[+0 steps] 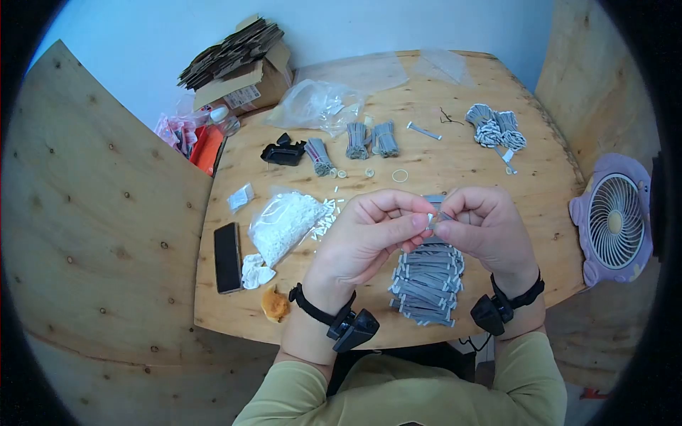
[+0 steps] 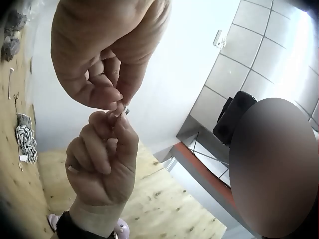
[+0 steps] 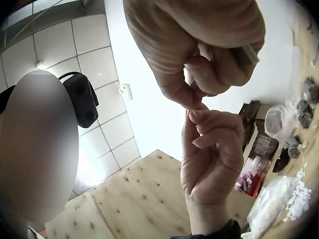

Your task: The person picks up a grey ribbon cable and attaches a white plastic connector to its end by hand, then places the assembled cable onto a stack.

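Fingertip to fingertip, both hands meet above the front of the table. My left hand [image 1: 373,231] pinches a small white plastic piece [image 1: 430,219] between thumb and forefinger. My right hand [image 1: 490,227] grips a short grey flat cable [image 3: 247,54], most of it hidden in the fingers, with one end sticking out of the fist in the right wrist view. The two pinches touch or nearly touch, and the fingertips hide the join. Beneath the hands lies a stack of grey flat cables [image 1: 426,284] with white ends.
Left of the hands are a clear bag of white pieces [image 1: 284,224], spilled loose pieces [image 1: 325,219], a phone [image 1: 227,257] and a bread-like item [image 1: 274,304]. Bundled grey cables [image 1: 384,139] stand farther back. A purple fan [image 1: 614,220] is at the right edge.
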`<action>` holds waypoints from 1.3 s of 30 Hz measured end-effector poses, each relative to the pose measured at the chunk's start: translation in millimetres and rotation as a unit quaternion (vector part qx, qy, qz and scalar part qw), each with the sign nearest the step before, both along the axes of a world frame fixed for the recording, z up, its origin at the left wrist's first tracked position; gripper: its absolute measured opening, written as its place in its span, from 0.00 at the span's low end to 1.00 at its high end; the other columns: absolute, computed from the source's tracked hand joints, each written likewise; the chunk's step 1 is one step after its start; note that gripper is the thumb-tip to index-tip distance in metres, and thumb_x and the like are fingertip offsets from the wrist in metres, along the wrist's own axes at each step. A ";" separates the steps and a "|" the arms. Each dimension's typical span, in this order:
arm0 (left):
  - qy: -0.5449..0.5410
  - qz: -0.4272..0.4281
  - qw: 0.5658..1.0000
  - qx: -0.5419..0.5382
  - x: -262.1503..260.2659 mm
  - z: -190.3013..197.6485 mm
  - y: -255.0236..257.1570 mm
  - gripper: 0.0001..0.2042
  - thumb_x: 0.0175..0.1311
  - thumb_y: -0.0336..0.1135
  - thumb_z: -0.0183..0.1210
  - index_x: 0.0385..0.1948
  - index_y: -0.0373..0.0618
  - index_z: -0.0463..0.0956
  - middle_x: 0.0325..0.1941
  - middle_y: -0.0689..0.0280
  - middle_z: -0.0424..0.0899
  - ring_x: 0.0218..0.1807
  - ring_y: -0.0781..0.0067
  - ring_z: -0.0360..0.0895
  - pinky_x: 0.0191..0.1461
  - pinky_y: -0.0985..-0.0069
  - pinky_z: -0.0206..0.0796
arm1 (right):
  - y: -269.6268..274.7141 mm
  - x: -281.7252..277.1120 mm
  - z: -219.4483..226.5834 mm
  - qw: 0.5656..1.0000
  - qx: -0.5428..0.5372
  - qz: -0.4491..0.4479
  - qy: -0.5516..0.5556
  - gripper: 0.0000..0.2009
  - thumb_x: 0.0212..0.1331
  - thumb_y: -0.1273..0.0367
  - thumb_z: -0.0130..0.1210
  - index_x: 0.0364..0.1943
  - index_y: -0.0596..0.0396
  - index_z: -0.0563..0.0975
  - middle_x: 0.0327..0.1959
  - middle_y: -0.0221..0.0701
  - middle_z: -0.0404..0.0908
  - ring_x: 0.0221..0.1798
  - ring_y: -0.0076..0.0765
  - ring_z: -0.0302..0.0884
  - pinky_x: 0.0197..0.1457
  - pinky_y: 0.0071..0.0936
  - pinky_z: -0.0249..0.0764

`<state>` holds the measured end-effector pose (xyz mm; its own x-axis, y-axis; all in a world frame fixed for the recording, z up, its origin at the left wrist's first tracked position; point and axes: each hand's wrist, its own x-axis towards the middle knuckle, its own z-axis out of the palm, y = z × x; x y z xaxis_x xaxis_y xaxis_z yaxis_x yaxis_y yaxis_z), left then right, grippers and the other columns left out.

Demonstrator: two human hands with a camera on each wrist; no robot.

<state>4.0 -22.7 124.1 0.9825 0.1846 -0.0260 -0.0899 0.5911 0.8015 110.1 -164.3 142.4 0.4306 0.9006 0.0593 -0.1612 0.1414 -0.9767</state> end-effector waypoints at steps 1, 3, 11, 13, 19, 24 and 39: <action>-0.001 0.002 1.000 0.004 -0.3 -0.1 -0.5 0.06 0.51 0.25 0.55 0.31 0.37 0.73 0.24 0.64 0.77 0.25 0.80 0.74 0.28 0.87 0.66 | -0.4 0.0 -0.1 1.000 -0.001 0.000 0.002 0.03 0.48 0.76 0.53 0.26 0.62 0.72 0.22 0.26 0.74 0.23 0.11 0.68 0.23 0.08 0.62; -0.003 0.002 1.000 0.009 -0.8 0.4 -1.2 0.06 0.50 0.24 0.55 0.30 0.37 0.73 0.24 0.64 0.77 0.25 0.80 0.73 0.28 0.88 0.65 | -1.3 0.5 -1.2 1.000 -0.002 -0.002 -0.003 0.03 0.48 0.76 0.53 0.26 0.62 0.72 0.22 0.26 0.74 0.23 0.11 0.69 0.23 0.08 0.63; -0.018 0.003 0.999 0.035 -1.8 1.5 -2.9 0.05 0.50 0.24 0.55 0.30 0.38 0.74 0.25 0.63 0.77 0.24 0.81 0.72 0.27 0.88 0.63 | -3.2 0.9 0.2 0.999 -0.002 0.018 0.033 0.04 0.49 0.76 0.52 0.27 0.62 0.72 0.22 0.25 0.74 0.23 0.12 0.68 0.23 0.08 0.63; -0.021 0.010 0.999 0.036 -2.7 2.1 -4.9 0.05 0.50 0.24 0.55 0.30 0.38 0.74 0.25 0.63 0.77 0.25 0.81 0.72 0.27 0.88 0.63 | -5.3 1.1 0.7 0.999 -0.017 0.024 0.037 0.04 0.49 0.76 0.52 0.28 0.62 0.72 0.23 0.25 0.73 0.24 0.12 0.68 0.24 0.09 0.63; -0.028 0.006 0.999 0.038 -10.5 8.7 -16.9 0.05 0.51 0.24 0.55 0.30 0.37 0.74 0.26 0.64 0.77 0.25 0.82 0.70 0.28 0.87 0.62 | -17.1 -10.5 3.1 1.000 0.004 0.013 0.011 0.04 0.50 0.75 0.52 0.28 0.62 0.72 0.24 0.25 0.74 0.26 0.13 0.69 0.27 0.09 0.64; -0.016 -0.010 0.997 0.077 -25.8 23.1 -34.0 0.06 0.50 0.25 0.55 0.31 0.37 0.74 0.27 0.64 0.77 0.25 0.83 0.70 0.29 0.87 0.62 | -39.8 -32.5 18.7 1.000 -0.002 -0.014 -0.003 0.03 0.50 0.75 0.52 0.28 0.62 0.72 0.25 0.26 0.74 0.27 0.14 0.69 0.28 0.10 0.65; -0.071 -0.014 0.973 0.220 -95.8 53.5 -102.4 0.09 0.51 0.26 0.55 0.35 0.37 0.74 0.32 0.65 0.77 0.29 0.85 0.72 0.34 0.89 0.64 | -115.3 -111.1 41.4 0.993 0.001 -0.096 -0.072 0.04 0.49 0.77 0.52 0.29 0.64 0.72 0.27 0.27 0.74 0.28 0.14 0.70 0.29 0.09 0.66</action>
